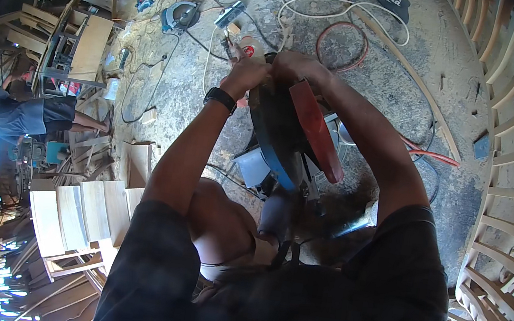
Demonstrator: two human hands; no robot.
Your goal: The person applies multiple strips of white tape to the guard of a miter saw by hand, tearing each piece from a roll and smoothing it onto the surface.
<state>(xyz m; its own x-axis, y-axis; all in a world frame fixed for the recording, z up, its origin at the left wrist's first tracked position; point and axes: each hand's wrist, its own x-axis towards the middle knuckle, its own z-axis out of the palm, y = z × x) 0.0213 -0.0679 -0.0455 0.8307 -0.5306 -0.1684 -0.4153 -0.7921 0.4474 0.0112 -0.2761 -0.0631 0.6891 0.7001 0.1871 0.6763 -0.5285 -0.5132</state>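
While both hands close on the power saw [293,133] held over the floor [405,69], left hand [245,74] and right hand [292,68] at its far end, we judge the risks: cords [345,10] underfoot could snag, or fingers slip toward the blade guard.

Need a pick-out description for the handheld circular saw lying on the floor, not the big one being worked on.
Start at the dusty concrete floor ahead of the person's two hands, which are on a large saw with a red guard. Look up and left of the left hand to the tangle of cables. The circular saw lies there alone: small, blue-grey, with a round dark blade housing, unlike the flat white power strip beside it.
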